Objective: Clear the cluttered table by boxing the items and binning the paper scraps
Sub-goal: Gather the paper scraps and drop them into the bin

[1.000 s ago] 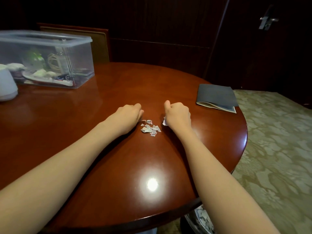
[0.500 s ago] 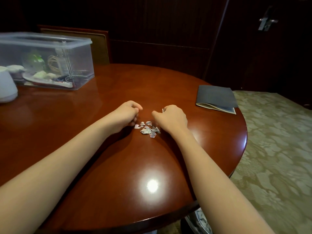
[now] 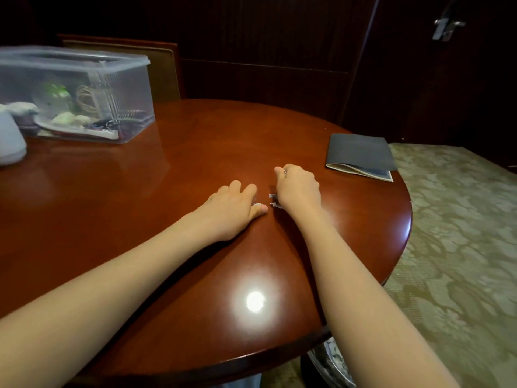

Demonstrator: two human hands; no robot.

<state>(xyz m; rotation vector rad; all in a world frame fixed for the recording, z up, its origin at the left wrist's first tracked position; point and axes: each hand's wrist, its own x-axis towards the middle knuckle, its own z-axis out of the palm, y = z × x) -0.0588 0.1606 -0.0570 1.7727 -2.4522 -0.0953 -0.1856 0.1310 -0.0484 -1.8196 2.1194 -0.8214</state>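
Loose paper scraps (image 3: 275, 202) lie between both hands; right hand (image 3: 298, 189) fingers pinch some, left hand (image 3: 232, 210) cupped, grip unclear.

Our hands meet near the middle of the round table (image 3: 195, 169). Our left hand (image 3: 229, 211) lies palm down over paper scraps (image 3: 275, 205). Our right hand (image 3: 298, 189), fingers curled, pinches a pale scrap at its thumb. At ten o'clock stands a lidded clear box (image 3: 84, 93) of oddments, at two o'clock a dark folder (image 3: 361, 152), and at five o'clock, under the rim, a bin (image 3: 330, 362).
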